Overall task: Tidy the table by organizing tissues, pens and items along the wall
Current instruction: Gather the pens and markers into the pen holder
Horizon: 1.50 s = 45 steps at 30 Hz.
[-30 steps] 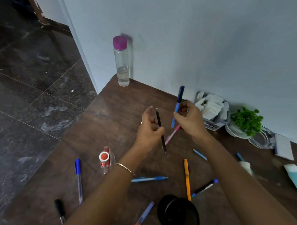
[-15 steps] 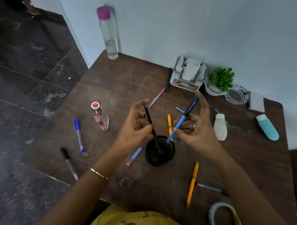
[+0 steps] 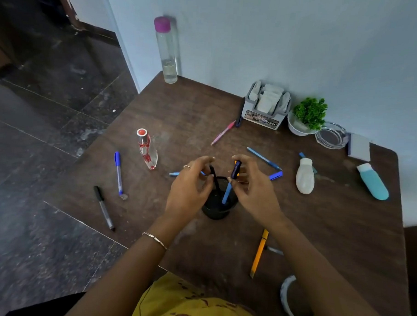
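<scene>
The left hand (image 3: 189, 189) is pinching a black pen (image 3: 214, 179) near its top, its fingers (image 3: 202, 162) curling narrowly round the barrel, and the pen's lower end is sitting inside a black cup (image 3: 218, 212) that is standing in the middle of the tabletop (image 3: 193, 109). The right hand (image 3: 255, 191) is holding a blue pen (image 3: 227, 194) by its dark cap between curled fingertips, and that pen's tip is also resting down in the cup, leaning toward the right. More pens are lying loose around the cup: a pink pen (image 3: 222, 134) is lying near the tissue box (image 3: 264, 107), a yellow pen (image 3: 259, 253) is lying at the near right, and a marker (image 3: 103, 208) is lying by the left edge. The tissue box is standing against the wall, with a plant (image 3: 309, 113) just beside it on the right. A tall bottle (image 3: 166, 51) is standing in the far left corner, also against the wall.
</scene>
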Available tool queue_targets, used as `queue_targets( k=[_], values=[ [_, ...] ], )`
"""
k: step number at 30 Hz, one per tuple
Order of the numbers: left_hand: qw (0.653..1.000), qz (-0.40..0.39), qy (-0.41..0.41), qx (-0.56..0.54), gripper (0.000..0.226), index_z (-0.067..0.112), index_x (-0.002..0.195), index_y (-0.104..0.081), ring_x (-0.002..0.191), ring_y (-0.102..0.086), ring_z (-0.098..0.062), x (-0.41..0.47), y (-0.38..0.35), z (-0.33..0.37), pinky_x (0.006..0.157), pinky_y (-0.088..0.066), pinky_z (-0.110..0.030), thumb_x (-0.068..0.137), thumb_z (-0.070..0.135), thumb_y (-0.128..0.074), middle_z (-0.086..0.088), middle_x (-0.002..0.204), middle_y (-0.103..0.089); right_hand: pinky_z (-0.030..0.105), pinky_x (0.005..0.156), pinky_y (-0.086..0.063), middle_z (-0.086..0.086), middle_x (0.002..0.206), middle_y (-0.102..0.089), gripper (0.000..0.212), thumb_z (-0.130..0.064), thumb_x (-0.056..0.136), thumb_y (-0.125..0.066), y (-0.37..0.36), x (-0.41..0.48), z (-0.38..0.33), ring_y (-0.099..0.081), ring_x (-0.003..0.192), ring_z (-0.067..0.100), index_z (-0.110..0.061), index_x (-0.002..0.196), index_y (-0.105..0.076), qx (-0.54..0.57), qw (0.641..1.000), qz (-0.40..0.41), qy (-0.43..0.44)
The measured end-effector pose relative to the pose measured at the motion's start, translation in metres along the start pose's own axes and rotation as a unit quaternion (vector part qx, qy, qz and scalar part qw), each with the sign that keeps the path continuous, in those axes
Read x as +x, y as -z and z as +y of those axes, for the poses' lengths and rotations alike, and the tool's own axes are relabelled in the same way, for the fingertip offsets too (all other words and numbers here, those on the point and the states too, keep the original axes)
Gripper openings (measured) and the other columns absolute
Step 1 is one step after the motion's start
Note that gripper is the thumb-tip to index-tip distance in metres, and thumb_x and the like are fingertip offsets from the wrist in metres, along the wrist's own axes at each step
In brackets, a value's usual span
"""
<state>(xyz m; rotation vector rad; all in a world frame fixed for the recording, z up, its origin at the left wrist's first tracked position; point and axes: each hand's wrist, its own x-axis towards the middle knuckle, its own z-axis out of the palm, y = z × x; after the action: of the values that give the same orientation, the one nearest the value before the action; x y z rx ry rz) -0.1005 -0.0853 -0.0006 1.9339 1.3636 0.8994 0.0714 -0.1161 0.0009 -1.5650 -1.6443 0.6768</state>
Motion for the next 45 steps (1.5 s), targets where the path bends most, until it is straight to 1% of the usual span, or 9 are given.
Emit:
queue_targets(
  k=[5,13,16,21,25,32,38,42,45],
  values=[
    [0.999,0.015,-0.026,0.03,0.022,0.019,0.106,-0.065,0.087,-0.061,-0.009,0.009,-0.004,-0.003,0.077,-0.051,-0.03,0.086,0.012,-0.063,0.006,0.1,-0.062,0.032,0.085,-0.054,-0.004,0.104,-0.066,0.048,-0.017,0.084,-0.07,-0.007,0.006,0.004,-0.065,0.097,0.012,-0.022,0.126,-0.047,-0.075,0.997,0.007,0.022],
    [1.0,-0.022,-0.016,-0.01,0.019,0.022,0.106,-0.064,0.086,-0.061,-0.001,0.028,-0.003,-0.011,0.075,-0.046,-0.01,0.088,0.023,-0.065,0.012,0.097,-0.065,0.029,0.096,-0.046,-0.006,0.128,-0.059,0.052,-0.043,0.088,-0.063,-0.009,0.012,0.018,-0.053,0.119,0.009,-0.023,0.134,-0.049,-0.14,0.988,-0.061,0.014],
    [0.999,-0.013,0.002,-0.035,0.016,0.022,0.104,-0.065,0.086,-0.061,0.001,0.045,0.0,-0.012,0.071,-0.045,-0.008,0.09,0.028,-0.064,0.015,0.093,-0.066,0.027,0.095,-0.046,-0.007,0.125,-0.061,0.054,-0.057,0.09,-0.048,-0.004,0.018,0.014,-0.054,0.115,0.005,-0.022,0.131,-0.053,-0.103,0.994,-0.022,-0.017],
    [0.997,-0.051,0.062,0.007,0.016,0.02,0.103,-0.067,0.084,-0.063,-0.005,0.104,-0.003,-0.027,0.072,-0.049,-0.017,0.088,0.025,-0.063,0.004,0.096,-0.068,0.027,0.093,-0.045,0.0,0.119,-0.064,0.033,-0.031,0.095,-0.053,0.003,0.064,0.033,-0.058,0.111,0.013,-0.016,0.123,-0.06,-0.123,0.989,0.055,-0.067],
    [0.968,-0.149,0.14,0.146,0.05,0.012,0.124,-0.055,0.114,-0.054,-0.028,0.161,-0.018,-0.042,0.095,-0.047,-0.038,0.083,0.036,-0.066,-0.012,0.126,-0.051,0.03,0.094,-0.042,0.004,0.123,-0.061,0.036,-0.018,0.092,-0.053,0.006,0.123,0.056,-0.056,0.116,0.021,-0.015,0.128,-0.058,-0.215,0.973,0.024,-0.084],
    [0.931,-0.239,0.049,0.27,0.05,0.009,0.122,-0.052,0.114,-0.05,-0.035,0.214,-0.064,-0.052,0.093,-0.048,-0.045,0.083,0.039,-0.065,-0.016,0.127,-0.046,0.042,0.1,-0.045,0.009,0.143,-0.043,0.054,-0.024,0.095,-0.046,-0.003,0.182,0.097,-0.045,0.127,0.03,-0.023,0.147,-0.032,-0.34,0.921,-0.13,-0.14],
    [0.919,-0.307,-0.028,0.247,0.045,0.005,0.125,-0.042,0.113,-0.053,-0.037,0.228,-0.085,-0.068,0.09,-0.047,-0.046,0.086,0.015,-0.063,-0.017,0.129,-0.045,0.044,0.092,-0.047,0.015,0.141,-0.035,0.065,-0.008,0.092,-0.045,-0.02,0.202,0.108,-0.044,0.122,0.035,-0.025,0.15,-0.023,-0.382,0.896,-0.155,-0.163],
    [0.921,-0.288,-0.008,0.263,0.071,0.005,0.142,-0.028,0.117,-0.053,-0.035,0.224,-0.084,-0.077,0.094,-0.048,-0.046,0.084,0.018,-0.068,-0.017,0.134,-0.044,0.044,0.093,-0.047,0.016,0.141,-0.037,0.06,-0.007,0.093,-0.042,-0.027,0.205,0.111,-0.044,0.122,0.035,-0.02,0.149,-0.026,-0.406,0.892,-0.126,-0.154],
    [0.931,-0.263,0.027,0.252,0.074,0.005,0.144,-0.026,0.116,-0.055,-0.033,0.219,-0.073,-0.08,0.094,-0.05,-0.043,0.085,0.022,-0.067,-0.017,0.135,-0.045,0.043,0.087,-0.048,0.017,0.135,-0.043,0.046,-0.01,0.097,-0.041,-0.032,0.207,0.113,-0.048,0.116,0.035,-0.016,0.143,-0.036,-0.404,0.898,-0.103,-0.14]
  ],
)
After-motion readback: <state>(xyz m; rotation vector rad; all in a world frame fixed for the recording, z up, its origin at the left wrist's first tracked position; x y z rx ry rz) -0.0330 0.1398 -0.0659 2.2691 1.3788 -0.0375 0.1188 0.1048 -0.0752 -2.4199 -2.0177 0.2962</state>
